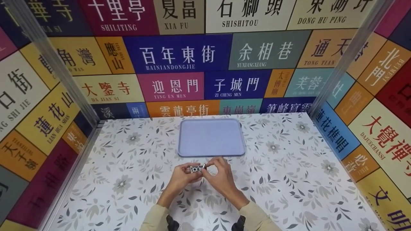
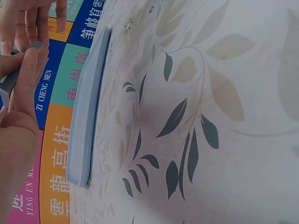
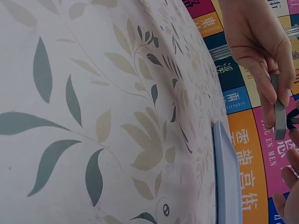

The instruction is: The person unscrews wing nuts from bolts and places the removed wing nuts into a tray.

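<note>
In the head view, my left hand [image 1: 181,176] holds a small flat grey rectangular case [image 1: 195,168] between thumb and fingers. Two dark round shapes show on the case's upward face. My right hand [image 1: 221,178] is at the case's right end, its thumb and index finger pinching a small dark and silver piece [image 1: 204,166]. Seen from the right wrist, the case [image 3: 279,109] is a thin grey bar edge-on in my left hand [image 3: 261,51], with the small dark piece [image 3: 291,120] right beside it. Exactly what this piece is, I cannot tell.
A pale lavender tray [image 1: 211,138] lies just beyond both hands on the table [image 1: 144,173], whose cover has a leaf and flower print. Panels [image 1: 178,53] with large printed characters stand behind and along both sides, with metal posts at the corners.
</note>
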A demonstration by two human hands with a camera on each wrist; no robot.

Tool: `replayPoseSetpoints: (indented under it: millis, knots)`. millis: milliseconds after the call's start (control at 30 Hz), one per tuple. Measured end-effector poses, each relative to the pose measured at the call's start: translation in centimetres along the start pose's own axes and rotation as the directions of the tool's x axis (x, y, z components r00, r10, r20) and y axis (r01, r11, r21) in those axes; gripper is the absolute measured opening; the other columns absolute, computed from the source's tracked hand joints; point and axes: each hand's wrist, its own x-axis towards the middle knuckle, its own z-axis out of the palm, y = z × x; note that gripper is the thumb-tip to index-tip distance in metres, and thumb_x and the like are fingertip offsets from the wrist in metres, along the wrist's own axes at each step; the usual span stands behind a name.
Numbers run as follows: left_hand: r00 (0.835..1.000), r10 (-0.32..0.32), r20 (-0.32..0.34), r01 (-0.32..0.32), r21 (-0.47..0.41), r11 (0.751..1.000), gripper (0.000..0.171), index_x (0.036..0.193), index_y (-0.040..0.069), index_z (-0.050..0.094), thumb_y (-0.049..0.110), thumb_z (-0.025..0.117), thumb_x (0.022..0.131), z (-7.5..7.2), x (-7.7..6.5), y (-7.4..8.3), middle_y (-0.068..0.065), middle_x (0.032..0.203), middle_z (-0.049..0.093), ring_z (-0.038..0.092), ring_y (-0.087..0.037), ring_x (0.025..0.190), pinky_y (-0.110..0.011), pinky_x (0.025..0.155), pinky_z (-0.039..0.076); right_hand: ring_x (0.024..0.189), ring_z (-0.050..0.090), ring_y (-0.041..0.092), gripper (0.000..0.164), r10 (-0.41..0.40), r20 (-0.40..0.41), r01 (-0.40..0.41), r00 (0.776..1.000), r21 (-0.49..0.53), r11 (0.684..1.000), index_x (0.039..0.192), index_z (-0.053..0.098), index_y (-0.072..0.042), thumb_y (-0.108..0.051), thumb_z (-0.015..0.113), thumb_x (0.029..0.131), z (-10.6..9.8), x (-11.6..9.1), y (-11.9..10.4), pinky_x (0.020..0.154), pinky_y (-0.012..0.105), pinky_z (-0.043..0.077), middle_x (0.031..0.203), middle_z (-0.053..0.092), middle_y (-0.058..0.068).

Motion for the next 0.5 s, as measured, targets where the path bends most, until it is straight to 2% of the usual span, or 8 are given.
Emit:
replayPoseSetpoints:
  millis: [233,500]
  knots:
    - [1.000,0.014,0.016,-0.014,0.009,1.000,0.045,0.128,-0.013,0.059,-0.003,0.070,0.086,-0.13,-0.14,-0.16,-0.015,0.098,0.076,0.075,-0.018,0.086,-0.029,0.083,0.066,0.105,0.059,0.020,0.016,-0.043,0.018,0.043,0.999,0.015,0.999,0.095,0.070,-0.014,-0.010,0.076,0.081,0.03,0.08,-0.14,0.091,0.044,0.052,0.107,0.063,0.000]
    - [0.999,0.034,0.023,-0.035,0.020,0.999,0.043,0.126,-0.013,0.060,-0.004,0.069,0.084,-0.01,-0.22,-0.24,-0.021,0.105,0.075,0.076,-0.019,0.087,-0.035,0.086,0.065,0.109,0.058,0.019,0.023,-0.055,0.093,0.044,0.994,0.113,0.993,0.096,0.070,-0.012,0.005,0.068,0.080,0.00,0.24,-0.08,0.096,0.039,0.054,0.109,0.062,0.001]
